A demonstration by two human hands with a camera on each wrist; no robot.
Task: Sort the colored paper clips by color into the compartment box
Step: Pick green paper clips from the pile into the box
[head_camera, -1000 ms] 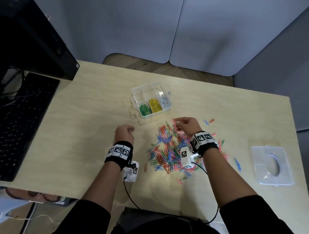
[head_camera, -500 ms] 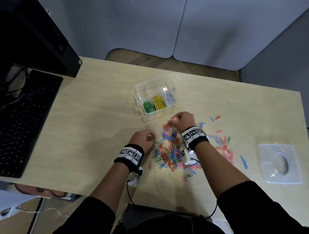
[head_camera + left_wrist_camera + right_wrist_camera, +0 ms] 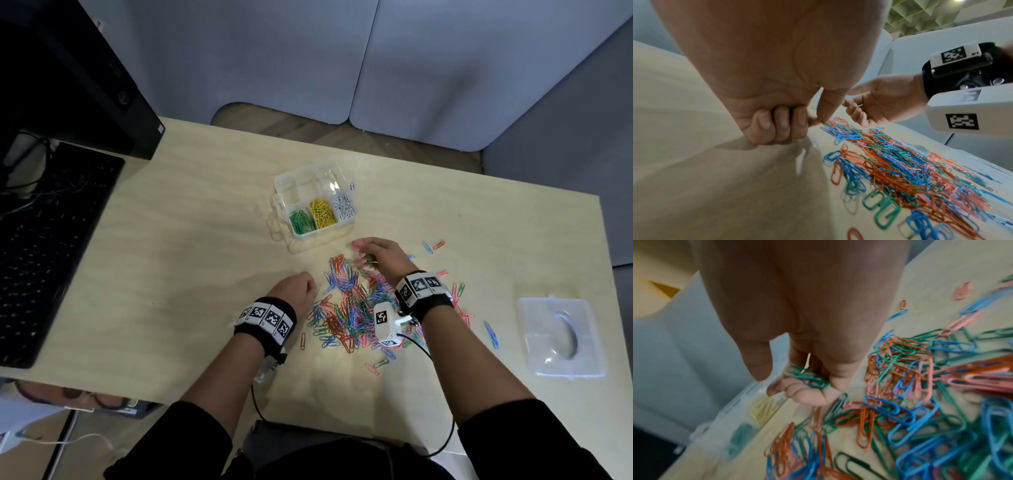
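Counter point(image 3: 205, 274): pale wood-grain top, carrying all the items below.

Keyboard point(image 3: 44, 246): black, at the counter's edge well out beyond the left hand.

Lid point(image 3: 561, 337): clear plastic, flat on the counter, well out beyond the right hand on its outer side.

Loose pile of paper clips point(image 3: 349, 308): orange, blue, green and pink, spread between the two hands and under the right wrist (a few strays lie past the right hand, on its outer side).

Compartment box point(image 3: 310, 178): clear plastic, open, just ahead of the right hand's fingertips. Its near row holds green clips point(image 3: 301, 221), yellow clips point(image 3: 322, 213) and white clips point(image 3: 343, 206), side by side; what the far row holds cannot be told.

Left hand point(image 3: 296, 286): knuckles up at the pile's edge, three fingers curled into the palm round something green point(image 3: 792, 107) (only a sliver shows), forefinger and thumb tips down at the nearest clips.

Right hand point(image 3: 380, 255): raised over the far end of the pile, fingers loosely cupped, thumb apart.

Green paper clips point(image 3: 809, 378): a small bunch lying in the right hand's curled fingers, with a thin pale sliver point(image 3: 805, 363) among them (nature unclear).
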